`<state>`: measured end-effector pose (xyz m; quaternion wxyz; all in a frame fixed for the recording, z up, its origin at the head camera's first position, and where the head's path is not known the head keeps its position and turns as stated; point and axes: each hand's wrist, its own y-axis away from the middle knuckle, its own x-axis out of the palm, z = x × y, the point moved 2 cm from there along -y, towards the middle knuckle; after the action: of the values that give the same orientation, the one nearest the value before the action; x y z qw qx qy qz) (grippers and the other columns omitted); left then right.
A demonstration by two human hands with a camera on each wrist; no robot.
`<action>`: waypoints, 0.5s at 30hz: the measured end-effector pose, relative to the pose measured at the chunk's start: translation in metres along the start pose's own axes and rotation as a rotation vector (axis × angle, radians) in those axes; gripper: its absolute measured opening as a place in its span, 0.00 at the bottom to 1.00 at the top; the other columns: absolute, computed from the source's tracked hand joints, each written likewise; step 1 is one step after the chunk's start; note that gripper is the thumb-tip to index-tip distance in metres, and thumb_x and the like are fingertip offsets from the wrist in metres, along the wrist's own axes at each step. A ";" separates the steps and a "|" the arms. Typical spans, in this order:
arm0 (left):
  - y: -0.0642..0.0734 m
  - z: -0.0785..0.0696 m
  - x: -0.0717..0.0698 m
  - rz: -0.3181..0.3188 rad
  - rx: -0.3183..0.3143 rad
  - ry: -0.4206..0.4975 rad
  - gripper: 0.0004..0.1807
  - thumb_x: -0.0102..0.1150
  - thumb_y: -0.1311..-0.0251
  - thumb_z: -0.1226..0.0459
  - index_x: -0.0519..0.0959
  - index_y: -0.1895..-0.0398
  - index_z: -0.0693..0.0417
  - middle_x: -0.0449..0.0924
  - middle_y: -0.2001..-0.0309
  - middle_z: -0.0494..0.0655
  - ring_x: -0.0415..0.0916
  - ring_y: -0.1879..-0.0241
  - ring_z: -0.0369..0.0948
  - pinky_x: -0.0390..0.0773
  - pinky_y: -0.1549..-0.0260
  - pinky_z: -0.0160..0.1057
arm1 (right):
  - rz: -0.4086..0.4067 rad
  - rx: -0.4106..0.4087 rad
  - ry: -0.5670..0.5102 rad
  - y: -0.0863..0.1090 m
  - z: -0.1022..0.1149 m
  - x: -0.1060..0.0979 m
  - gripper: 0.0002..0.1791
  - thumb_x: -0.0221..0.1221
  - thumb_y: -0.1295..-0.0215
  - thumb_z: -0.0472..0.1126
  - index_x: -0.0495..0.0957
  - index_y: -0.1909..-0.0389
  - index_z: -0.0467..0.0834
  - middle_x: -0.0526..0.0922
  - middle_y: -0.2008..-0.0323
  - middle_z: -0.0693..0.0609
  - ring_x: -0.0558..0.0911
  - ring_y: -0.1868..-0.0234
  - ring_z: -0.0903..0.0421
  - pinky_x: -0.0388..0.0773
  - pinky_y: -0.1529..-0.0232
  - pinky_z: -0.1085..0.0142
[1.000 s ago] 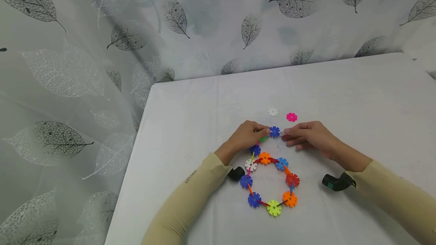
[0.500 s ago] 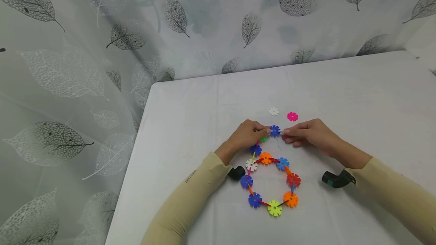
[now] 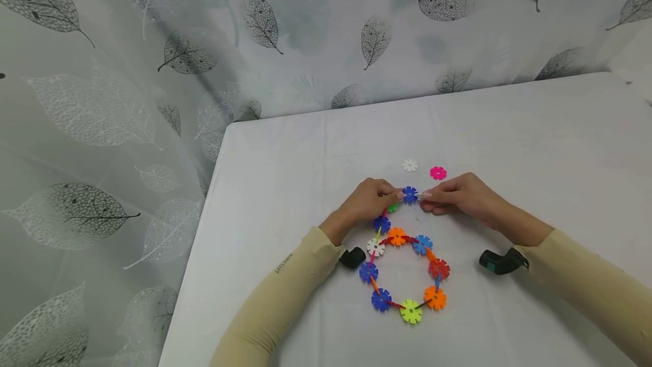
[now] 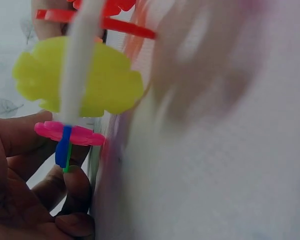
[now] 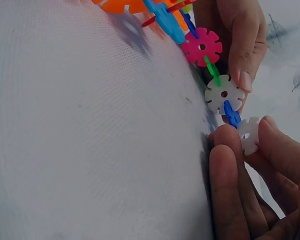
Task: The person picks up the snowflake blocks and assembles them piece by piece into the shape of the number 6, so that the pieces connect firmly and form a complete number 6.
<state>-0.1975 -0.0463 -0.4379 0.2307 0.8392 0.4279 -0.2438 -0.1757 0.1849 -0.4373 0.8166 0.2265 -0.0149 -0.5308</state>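
Notched plastic snowflake discs are slotted together into a ring with a chain rising from it; the ring's yellow-green disc lies at the bottom. My left hand grips the chain near its far end, pinching a white disc between thumb and finger in the right wrist view. Slotted into that disc is a blue disc. On the blue disc's other side sits a second white disc, pinched by my right hand. A green disc joins the chain just below the left fingers.
Beyond the hands, a loose white disc and a loose pink disc lie flat on the white-covered table. A leaf-print curtain hangs behind the table and along its left side. A black wrist device juts from the right sleeve.
The right hand has shifted slightly up and toward the blue disc, its lower fingers drawing in. The left hand and the ring stay nearly still.
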 end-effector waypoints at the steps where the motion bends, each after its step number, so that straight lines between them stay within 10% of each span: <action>1: 0.000 -0.001 0.000 -0.002 0.008 -0.004 0.16 0.57 0.27 0.55 0.87 0.47 0.53 0.85 0.50 0.45 0.79 0.48 0.38 0.74 0.46 0.32 | 0.001 -0.003 0.004 0.000 0.001 0.000 0.23 0.64 0.29 0.45 0.81 0.45 0.29 0.89 0.58 0.43 0.89 0.58 0.53 0.81 0.54 0.70; 15: 0.003 -0.001 0.004 -0.063 -0.106 0.057 0.17 0.58 0.27 0.53 0.86 0.44 0.51 0.85 0.49 0.43 0.76 0.61 0.32 0.76 0.56 0.32 | 0.004 -0.018 0.106 0.005 0.010 0.002 0.33 0.60 0.27 0.52 0.70 0.34 0.31 0.88 0.58 0.41 0.89 0.61 0.48 0.84 0.59 0.63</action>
<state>-0.1924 -0.0448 -0.4392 0.2546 0.8184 0.4730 -0.2042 -0.1735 0.1806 -0.4266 0.8193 0.2467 0.0328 -0.5165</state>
